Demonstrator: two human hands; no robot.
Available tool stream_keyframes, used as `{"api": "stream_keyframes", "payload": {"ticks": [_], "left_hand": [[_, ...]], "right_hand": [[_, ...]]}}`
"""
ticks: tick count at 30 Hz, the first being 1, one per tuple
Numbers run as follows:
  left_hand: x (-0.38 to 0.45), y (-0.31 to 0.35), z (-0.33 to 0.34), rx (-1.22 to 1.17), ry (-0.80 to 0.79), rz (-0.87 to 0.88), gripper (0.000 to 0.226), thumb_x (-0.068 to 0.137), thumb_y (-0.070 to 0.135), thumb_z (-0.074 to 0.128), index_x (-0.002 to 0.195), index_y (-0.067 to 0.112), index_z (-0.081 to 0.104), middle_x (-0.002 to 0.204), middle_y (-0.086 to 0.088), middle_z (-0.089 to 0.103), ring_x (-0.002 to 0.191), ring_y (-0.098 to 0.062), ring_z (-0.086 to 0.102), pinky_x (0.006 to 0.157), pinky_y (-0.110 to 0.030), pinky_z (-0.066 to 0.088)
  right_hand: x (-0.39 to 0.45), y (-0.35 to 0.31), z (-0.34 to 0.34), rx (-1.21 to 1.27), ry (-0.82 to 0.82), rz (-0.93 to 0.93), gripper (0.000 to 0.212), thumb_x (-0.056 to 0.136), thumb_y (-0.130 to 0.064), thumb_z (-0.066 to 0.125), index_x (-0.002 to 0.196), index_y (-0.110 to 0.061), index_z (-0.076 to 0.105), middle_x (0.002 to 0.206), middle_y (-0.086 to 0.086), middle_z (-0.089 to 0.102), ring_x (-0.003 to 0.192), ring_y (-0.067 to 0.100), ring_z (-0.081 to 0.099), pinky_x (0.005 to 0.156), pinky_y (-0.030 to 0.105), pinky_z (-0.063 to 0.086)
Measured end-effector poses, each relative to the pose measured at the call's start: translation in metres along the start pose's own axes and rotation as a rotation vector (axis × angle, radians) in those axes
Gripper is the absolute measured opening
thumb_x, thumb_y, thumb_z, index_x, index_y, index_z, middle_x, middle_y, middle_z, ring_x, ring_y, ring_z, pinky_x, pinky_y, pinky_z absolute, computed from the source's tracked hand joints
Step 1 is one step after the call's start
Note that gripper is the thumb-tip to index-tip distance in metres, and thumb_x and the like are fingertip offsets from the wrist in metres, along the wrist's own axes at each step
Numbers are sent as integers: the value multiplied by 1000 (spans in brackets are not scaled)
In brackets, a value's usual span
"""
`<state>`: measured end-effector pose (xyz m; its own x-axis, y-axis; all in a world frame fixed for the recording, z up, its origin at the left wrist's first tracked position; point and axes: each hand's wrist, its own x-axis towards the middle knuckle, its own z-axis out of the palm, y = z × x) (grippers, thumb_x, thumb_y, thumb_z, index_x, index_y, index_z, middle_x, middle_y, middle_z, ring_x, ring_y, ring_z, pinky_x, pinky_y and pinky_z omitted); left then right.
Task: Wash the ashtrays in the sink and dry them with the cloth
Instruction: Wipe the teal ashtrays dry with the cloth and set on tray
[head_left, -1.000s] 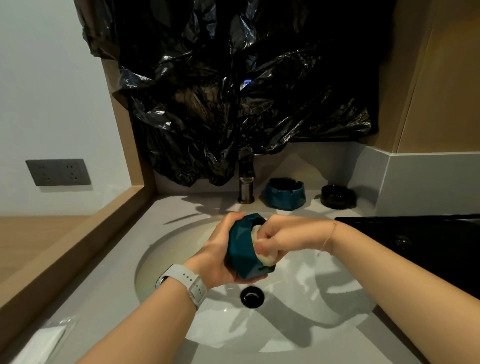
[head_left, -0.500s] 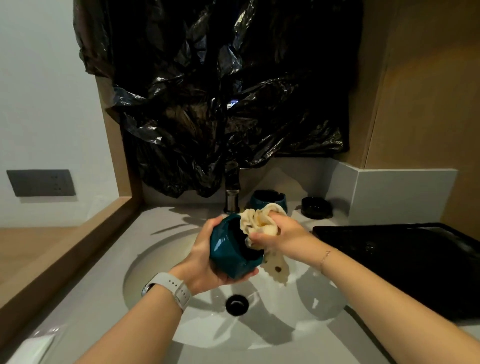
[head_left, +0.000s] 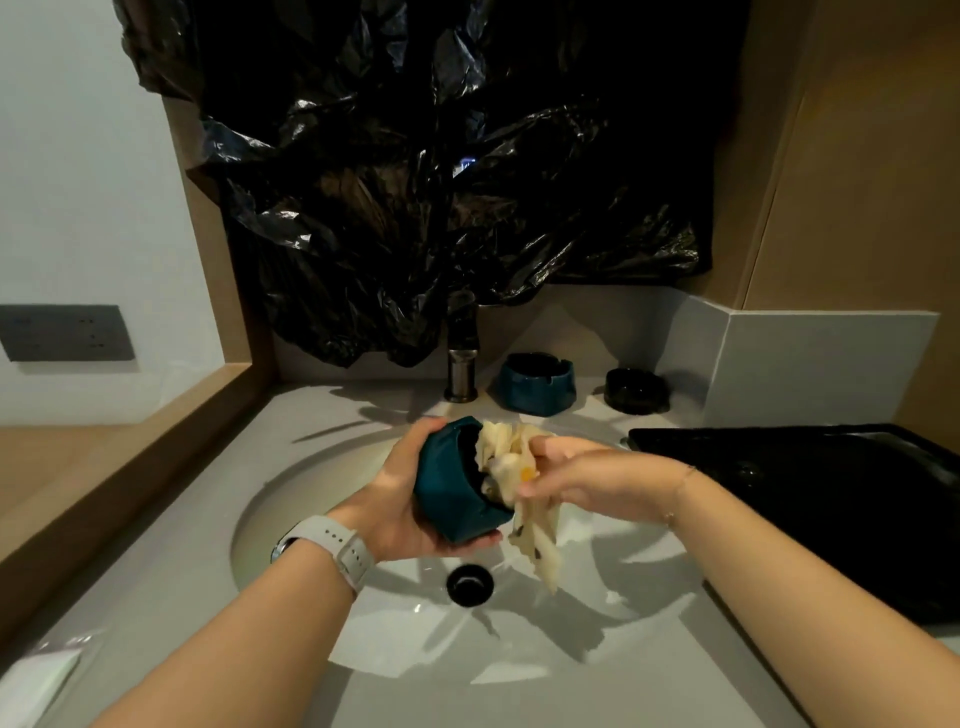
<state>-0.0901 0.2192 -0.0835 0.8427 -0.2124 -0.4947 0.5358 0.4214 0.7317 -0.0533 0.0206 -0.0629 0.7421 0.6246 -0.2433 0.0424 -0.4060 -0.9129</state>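
Step in hand: drying, judged from the cloth at work and no water seen running from the tap (head_left: 462, 364).

Left hand (head_left: 410, 501) holds a teal ashtray (head_left: 449, 491) above the sink (head_left: 291, 499), tipped on its side with the opening turned toward the right hand. Fingers of the left hand are curled round the ashtray's underside and back; thumb lies along the top edge.

Right hand (head_left: 582, 480) grips a cream cloth (head_left: 511, 470), bunched at the ashtray's mouth. Part of the cloth is pushed against the rim or just inside the bowl; a loose tail hangs down toward the drain (head_left: 469, 584). Right fingers (head_left: 545, 488) are closed on the bunched cloth; exactly how each one lies is blurred.

On the tabletop (head_left: 156, 571) behind the sink: a second teal ashtray (head_left: 535, 384) just beside the tap, and a black ashtray (head_left: 636, 389) further right, apart from it. A black tray (head_left: 810, 499) sits to the right of the sink. Black plastic sheeting (head_left: 441, 182) covers the wall above.

Judgement: one ashtray is in drying; whether the two at the back are already washed cannot be told.

Next move calls for: turning the ashtray in the left hand while the cloth sweeps the bowl and notches, then the outer faces. Keep a firm hold, as a wet glazed surface over a hard basin may slip.
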Motion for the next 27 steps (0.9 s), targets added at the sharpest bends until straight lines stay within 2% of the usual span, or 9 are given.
{"api": "stream_keyframes", "payload": {"ticks": [2,4,6,9,14,17,20,23,27], "left_hand": [[0,1,0,-16,-9,-11,65,78,60,62,118,9,66,111,-25,69,100,-43,64,83,-55,55],[-2,-1,4,29,-3,-42,66,78,61,61,117,8,65,110,-27,69,99,-44,65,80,-53,56],[-3,-5,11,70,9,-86,66,78,60,62,115,6,64,105,-27,70,94,-44,66,76,-52,57],[0,-7,18,61,-8,-119,74,76,62,64,120,3,61,107,-26,67,95,-46,65,76,-55,57],[-2,-7,13,56,-36,-76,69,76,61,64,114,3,66,105,-24,68,99,-48,64,80,-59,56],[-4,1,10,290,65,115,54,84,58,59,105,9,72,95,-19,74,91,-38,69,80,-53,58],[-7,4,15,698,209,478,38,88,59,57,110,29,64,98,-3,72,91,-19,69,74,-36,59],[-2,-3,18,897,239,659,31,83,60,63,103,37,65,90,12,70,82,-3,67,65,-18,50],[9,-13,21,759,405,633,46,80,70,52,102,32,68,99,1,69,95,-20,65,84,-37,54]], "right_hand": [[0,3,2,-147,97,-26,45,91,-19,65,132,-13,47,134,4,56,123,21,54,106,34,43],[6,2,12,-310,292,-46,36,86,-32,70,115,-18,54,116,-3,63,108,14,61,89,25,50],[14,3,20,-420,449,-75,41,78,-47,73,101,-19,54,97,-2,66,89,14,63,75,31,54],[18,1,23,-578,582,-37,51,79,-59,65,107,-18,53,92,2,66,80,17,62,63,32,50],[20,2,31,-517,548,13,26,91,-32,55,110,-15,60,98,11,68,86,28,65,70,41,59],[17,-1,31,-549,580,-61,19,90,-22,53,107,-17,60,100,9,66,89,26,63,74,37,57],[13,-5,28,-699,592,-71,19,92,-23,53,109,-18,57,95,5,62,87,24,58,67,30,46],[12,-7,29,-752,624,-34,25,92,-25,52,117,-20,54,91,3,57,85,23,55,65,29,42],[18,-2,34,-513,655,103,22,88,-29,53,106,-17,59,97,10,65,80,32,66,60,34,56]]}}
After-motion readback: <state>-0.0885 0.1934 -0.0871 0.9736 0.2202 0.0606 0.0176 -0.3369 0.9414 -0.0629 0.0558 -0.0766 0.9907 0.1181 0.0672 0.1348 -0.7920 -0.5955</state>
